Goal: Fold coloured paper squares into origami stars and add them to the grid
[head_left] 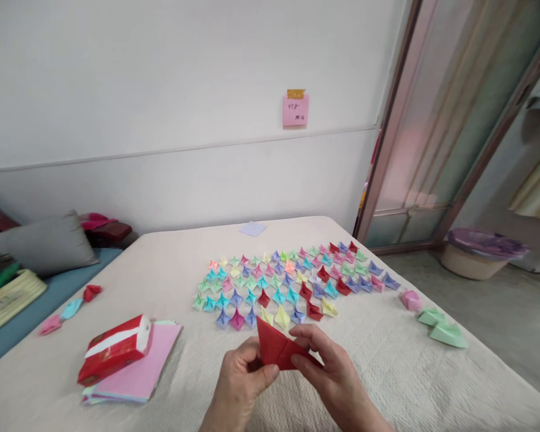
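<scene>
A folded piece of red paper is held up between both hands near the front of the table, one pointed corner standing up at its left. My left hand pinches its lower left side, thumb in front. My right hand grips the right side, with the thumb on the near face and the fingers bent behind the edge. Beyond the hands stand rows of small folded paper boats in red, blue, green, yellow and pink. The fingertips behind the red paper are partly hidden.
At left, a red-and-white packet lies on a stack of coloured paper. Small folded pieces lie near the left edge, and green folded papers near the right edge. A pale blue sheet lies at the back before the wall.
</scene>
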### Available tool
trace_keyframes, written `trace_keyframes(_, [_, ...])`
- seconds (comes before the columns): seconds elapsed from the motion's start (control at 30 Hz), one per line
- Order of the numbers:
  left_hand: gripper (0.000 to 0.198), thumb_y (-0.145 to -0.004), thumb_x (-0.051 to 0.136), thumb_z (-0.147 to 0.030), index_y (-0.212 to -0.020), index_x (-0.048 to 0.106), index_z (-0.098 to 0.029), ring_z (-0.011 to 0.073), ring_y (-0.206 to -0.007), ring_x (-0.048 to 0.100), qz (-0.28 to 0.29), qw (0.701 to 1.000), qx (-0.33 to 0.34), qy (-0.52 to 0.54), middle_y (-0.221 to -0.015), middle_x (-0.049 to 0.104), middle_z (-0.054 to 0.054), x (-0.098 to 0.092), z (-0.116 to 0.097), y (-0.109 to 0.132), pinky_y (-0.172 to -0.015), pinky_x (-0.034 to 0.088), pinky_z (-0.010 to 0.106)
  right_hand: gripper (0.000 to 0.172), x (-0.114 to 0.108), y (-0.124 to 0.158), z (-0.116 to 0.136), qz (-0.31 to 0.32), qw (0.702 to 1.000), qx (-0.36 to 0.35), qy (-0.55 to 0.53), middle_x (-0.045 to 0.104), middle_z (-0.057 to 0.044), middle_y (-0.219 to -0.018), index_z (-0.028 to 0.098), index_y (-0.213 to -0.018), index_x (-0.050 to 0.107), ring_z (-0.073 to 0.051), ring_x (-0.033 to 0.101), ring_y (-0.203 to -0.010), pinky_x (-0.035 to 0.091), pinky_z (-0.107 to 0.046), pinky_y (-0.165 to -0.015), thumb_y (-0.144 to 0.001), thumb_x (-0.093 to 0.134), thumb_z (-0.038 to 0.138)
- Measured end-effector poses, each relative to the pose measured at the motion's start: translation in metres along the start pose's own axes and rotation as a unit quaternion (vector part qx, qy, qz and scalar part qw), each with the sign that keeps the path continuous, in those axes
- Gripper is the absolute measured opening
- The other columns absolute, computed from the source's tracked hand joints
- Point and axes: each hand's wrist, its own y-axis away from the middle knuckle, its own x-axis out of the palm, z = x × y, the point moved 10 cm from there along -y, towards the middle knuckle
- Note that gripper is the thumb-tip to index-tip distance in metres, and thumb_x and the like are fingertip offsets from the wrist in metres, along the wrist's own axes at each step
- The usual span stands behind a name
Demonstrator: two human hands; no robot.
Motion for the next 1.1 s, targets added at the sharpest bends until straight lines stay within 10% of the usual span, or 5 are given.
trace_keyframes(0.3, [0.008, -0.064, 0.072, -0.02, -0.069, 0.076, -0.015, 0.0093, -0.045, 0.045, -0.116, 0.989, -0.047, -0.075, -0.044, 0.057, -0.005, -0.021, 0.008, 0.005, -0.045, 0.038, 0.019, 0.027, 0.0, 0.02, 0.056, -0.065, 0.929, -0.256, 0.259, 0.062, -0.012, -0.115, 0.02, -0.103, 0.056, -0.028, 0.058, -0.104, 0.05, -0.044, -0.086, -0.081, 0.057, 0.007])
trace_keyframes(1.1, [0.009, -0.082, 0.063, -0.019, -0.083, 0.072, -0.019, 0.0174, -0.07, 0.066, -0.023, 0.962, 0.152, -0.227, -0.077, 0.07, 0.004, 0.005, -0.032, 0.012, -0.064, 0.052, 0.023, 0.022, 0.006, 0.033, 0.08, -0.093, 0.879, -0.329, 0.332, 0.065, -0.011, -0.106, 0.02, -0.081, 0.065, -0.025, 0.057, -0.089, 0.05, -0.039, -0.072, -0.079, 0.054, 0.001])
